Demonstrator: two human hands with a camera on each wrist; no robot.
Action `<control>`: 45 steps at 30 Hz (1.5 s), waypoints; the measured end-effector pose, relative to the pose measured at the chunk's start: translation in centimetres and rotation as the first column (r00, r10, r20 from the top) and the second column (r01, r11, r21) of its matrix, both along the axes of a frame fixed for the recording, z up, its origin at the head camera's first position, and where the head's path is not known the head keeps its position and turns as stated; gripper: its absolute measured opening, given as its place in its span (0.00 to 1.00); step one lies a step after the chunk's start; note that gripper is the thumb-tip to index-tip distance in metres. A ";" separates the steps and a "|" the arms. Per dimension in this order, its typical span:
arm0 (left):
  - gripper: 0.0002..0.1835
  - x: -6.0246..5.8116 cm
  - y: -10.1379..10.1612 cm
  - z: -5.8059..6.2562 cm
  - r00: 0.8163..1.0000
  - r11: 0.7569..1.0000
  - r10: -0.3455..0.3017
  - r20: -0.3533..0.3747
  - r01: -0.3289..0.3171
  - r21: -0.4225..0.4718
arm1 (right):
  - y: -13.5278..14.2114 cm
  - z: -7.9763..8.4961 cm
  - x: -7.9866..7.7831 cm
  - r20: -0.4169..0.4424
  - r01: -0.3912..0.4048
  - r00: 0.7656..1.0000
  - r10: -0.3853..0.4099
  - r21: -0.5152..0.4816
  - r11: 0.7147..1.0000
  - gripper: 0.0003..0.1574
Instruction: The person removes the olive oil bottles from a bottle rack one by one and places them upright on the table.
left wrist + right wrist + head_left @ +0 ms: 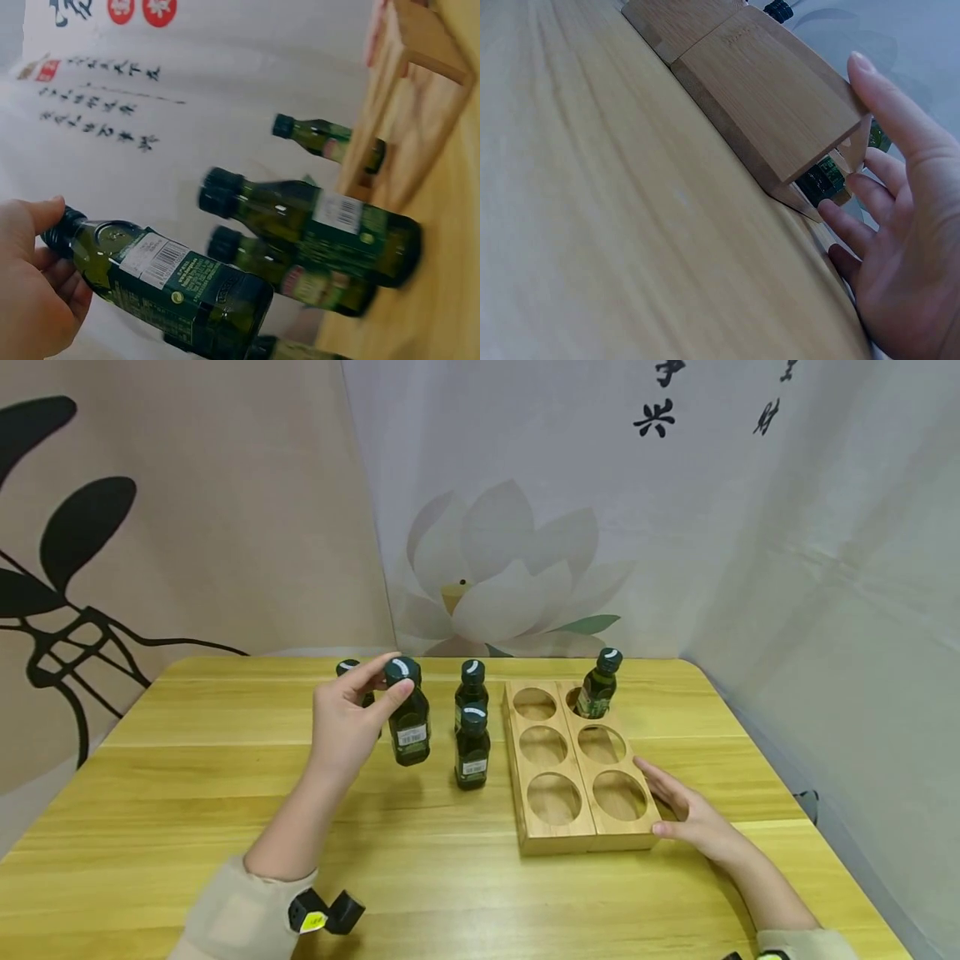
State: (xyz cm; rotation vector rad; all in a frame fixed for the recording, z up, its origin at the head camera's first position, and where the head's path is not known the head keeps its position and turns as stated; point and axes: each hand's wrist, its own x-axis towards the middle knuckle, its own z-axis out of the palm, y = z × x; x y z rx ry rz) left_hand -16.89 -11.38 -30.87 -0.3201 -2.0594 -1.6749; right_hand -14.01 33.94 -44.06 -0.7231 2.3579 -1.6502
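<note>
My left hand (348, 706) pinches a small dark-green glass bottle (410, 731) by its dark cap. In the left wrist view this bottle (161, 274) is tilted, its white barcode label facing the camera. Just right of it stand two similar bottles, the nearer one (472, 756) in front of the farther one (470, 689). My right hand (693, 818) rests at the near right corner of a wooden rack (551, 839) with round holes, its fingers extended along the side. In the right wrist view the thumb (889, 101) lies by the rack's edge (772, 97).
Another bottle (597, 685) leans in the rack's far right hole; the other holes hold nothing. Partly behind my left hand stands one more bottle (348, 667). A printed curtain (510, 527) hangs behind the wooden table (420, 868).
</note>
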 end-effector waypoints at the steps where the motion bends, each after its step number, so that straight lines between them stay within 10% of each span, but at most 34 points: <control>1: 0.18 0.0 -0.1 -0.4 1.000 1.000 0.001 0.011 -0.001 0.003 | 0.0 0.0 0.0 -0.002 -0.001 1.000 0.001 -0.001 1.000 0.50; 29: 0.20 -0.3 -0.4 -7.1 0.989 1.000 -0.015 0.149 0.013 0.014 | 0.2 -0.6 -0.3 -0.007 -0.008 1.000 0.008 -0.008 1.000 0.50; 37: 0.23 -0.2 -0.5 -6.9 0.991 0.998 -0.005 0.135 0.013 -0.061 | 0.2 -0.6 -0.3 0.005 -0.006 1.000 0.006 -0.008 1.000 0.50; 45: 0.26 0.2 0.6 -4.5 0.999 0.996 -0.014 -0.032 0.011 -0.086 | 0.2 -0.6 -0.3 0.004 -0.014 1.000 0.014 -0.007 1.000 0.50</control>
